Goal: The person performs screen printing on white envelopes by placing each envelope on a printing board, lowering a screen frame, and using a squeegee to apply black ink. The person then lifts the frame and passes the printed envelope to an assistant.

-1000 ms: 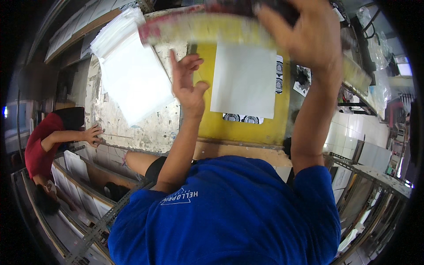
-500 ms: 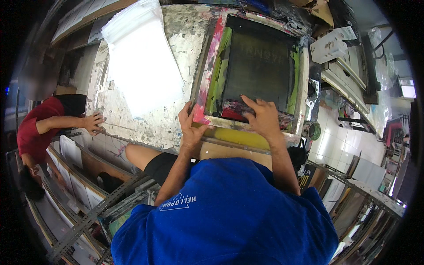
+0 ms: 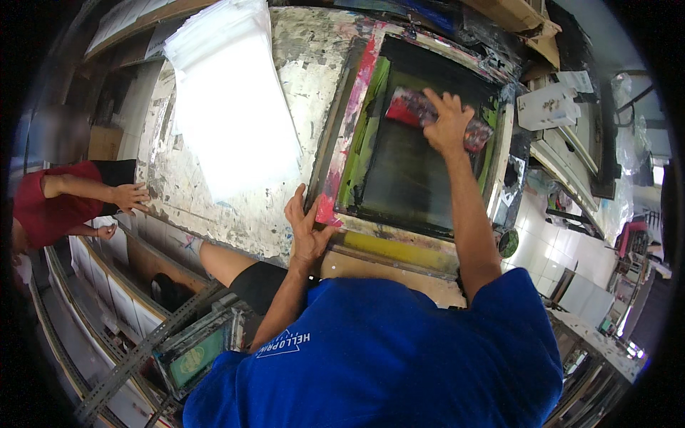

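Observation:
An ink-stained screen printing frame (image 3: pixel 347 135) lies on the worktable, its dark mesh (image 3: pixel 407 182) edged with green and black. Across the upper part of the mesh sits a squeegee (image 3: pixel 410 107) smeared red and black, tilted a little down to the right. My right hand (image 3: pixel 449 125) grips it from above, fingers wrapped over its handle. At the frame's near left corner is my left hand (image 3: pixel 307 232), thumb and fingers apart, touching the pink-stained wood. A stack of white sheets (image 3: pixel 232 107) lies left of the frame.
At the left, a co-worker in a red shirt (image 3: pixel 68 189) rests a hand on the paint-flecked table (image 3: pixel 171 178). A white plastic container (image 3: pixel 548 107) stands right of the frame. Below left are a metal rack (image 3: pixel 143 357) and a green-meshed screen (image 3: pixel 193 360).
My right hand has moved away from me with the squeegee, from the frame's near end to the upper mesh. My left hand stays at the corner. The co-worker has shifted left.

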`<state>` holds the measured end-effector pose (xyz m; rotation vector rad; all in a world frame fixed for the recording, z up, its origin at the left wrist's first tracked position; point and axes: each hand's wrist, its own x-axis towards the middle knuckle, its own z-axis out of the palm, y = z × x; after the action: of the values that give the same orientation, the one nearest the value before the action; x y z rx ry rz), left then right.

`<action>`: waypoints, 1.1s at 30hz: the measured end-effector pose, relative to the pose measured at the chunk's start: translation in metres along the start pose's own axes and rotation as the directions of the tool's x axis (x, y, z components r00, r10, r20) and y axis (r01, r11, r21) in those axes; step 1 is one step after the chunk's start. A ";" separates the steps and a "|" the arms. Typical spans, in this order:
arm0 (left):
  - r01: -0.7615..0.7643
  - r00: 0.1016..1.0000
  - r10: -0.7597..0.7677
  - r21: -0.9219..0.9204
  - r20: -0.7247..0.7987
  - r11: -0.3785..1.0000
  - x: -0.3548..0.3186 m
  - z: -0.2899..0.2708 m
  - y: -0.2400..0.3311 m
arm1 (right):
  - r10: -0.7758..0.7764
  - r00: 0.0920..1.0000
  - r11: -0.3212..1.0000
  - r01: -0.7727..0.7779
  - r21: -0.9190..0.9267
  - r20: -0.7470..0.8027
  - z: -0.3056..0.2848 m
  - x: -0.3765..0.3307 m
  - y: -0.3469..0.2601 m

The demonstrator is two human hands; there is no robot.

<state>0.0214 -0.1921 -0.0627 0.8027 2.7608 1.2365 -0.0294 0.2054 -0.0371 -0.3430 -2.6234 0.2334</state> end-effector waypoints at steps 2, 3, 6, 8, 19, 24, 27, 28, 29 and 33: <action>-0.005 1.000 0.004 -0.034 -0.024 0.999 0.000 0.000 0.002 | -0.001 1.000 1.000 0.002 -0.021 0.013 0.012 0.030 0.019; -0.011 0.999 0.009 -0.052 -0.035 0.999 0.001 0.000 0.002 | 0.000 1.000 0.999 0.001 -0.034 0.017 0.016 0.044 0.027; 0.015 1.000 -0.015 -0.017 0.009 1.000 -0.004 0.002 -0.006 | 0.041 0.995 0.998 -0.036 -0.059 0.087 0.029 0.077 0.043; 0.005 1.000 -0.005 -0.045 -0.009 0.999 -0.004 0.004 -0.008 | 0.007 0.998 0.999 -0.004 -0.039 0.068 0.035 0.093 0.054; -0.079 0.996 0.075 -0.080 -0.050 0.994 0.000 0.000 -0.003 | -0.199 0.978 0.969 0.188 0.158 0.058 0.014 0.108 0.064; 0.039 0.999 -0.043 -0.185 -0.022 0.982 -0.008 0.002 0.003 | -0.121 0.993 0.992 0.122 -0.039 0.013 -0.003 0.044 0.016; 0.027 0.997 -0.047 -0.282 -0.067 0.959 -0.009 0.005 0.006 | -0.056 0.995 0.998 0.055 0.009 0.078 -0.031 -0.004 -0.011; 0.019 0.995 -0.050 -0.310 -0.091 0.951 -0.009 0.004 0.008 | 0.014 0.975 0.999 -0.024 0.041 0.224 -0.054 -0.017 -0.031; 0.004 0.993 -0.041 -0.328 -0.107 0.945 -0.006 0.003 0.011 | 0.008 0.978 0.998 -0.020 0.056 0.208 -0.070 -0.032 -0.043; -0.035 0.982 -0.038 -0.378 -0.184 0.925 0.004 -0.011 0.033 | -0.009 0.976 0.990 -0.022 0.136 0.219 -0.144 -0.080 -0.101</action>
<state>0.0304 -0.1793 -0.0313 0.6759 2.5125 1.8568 0.0887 0.1013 0.0753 -0.2931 -2.8030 0.4770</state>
